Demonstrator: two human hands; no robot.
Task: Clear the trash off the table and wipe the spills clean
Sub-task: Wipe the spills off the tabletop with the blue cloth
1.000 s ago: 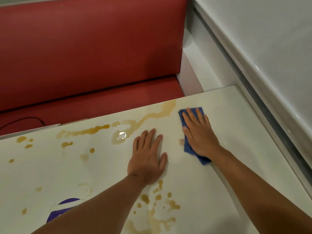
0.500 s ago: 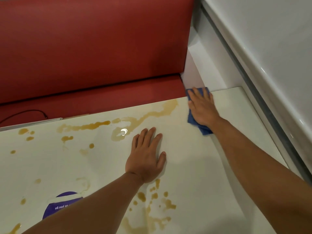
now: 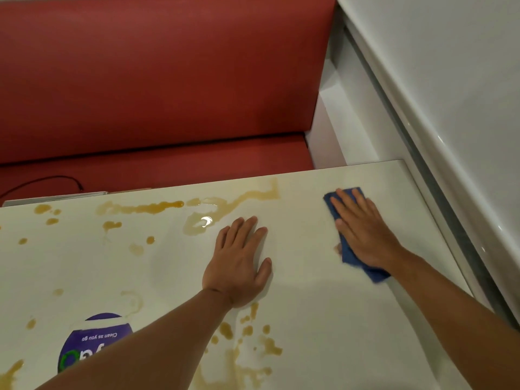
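My right hand (image 3: 363,232) lies flat on a folded blue cloth (image 3: 351,256) and presses it onto the right part of the white table (image 3: 309,305). My left hand (image 3: 239,263) rests palm down on the table's middle, fingers spread, holding nothing. A long amber spill (image 3: 157,207) runs along the far edge, with a thinner smeared stretch (image 3: 261,194) at its right end. A wet puddle (image 3: 201,225) sits just beyond my left fingertips. More amber drops (image 3: 247,333) lie near my left wrist and several at the far left (image 3: 42,209).
A round purple sticker (image 3: 92,342) is printed on the near left of the tabletop. A red padded bench (image 3: 154,94) stands behind the far edge, with a black cable (image 3: 42,182) on its seat. A white wall ledge (image 3: 436,136) borders the table's right side.
My right hand slid the blue cloth from the far right corner back toward me. The right end of the amber streak looks paler. My left hand stayed put.
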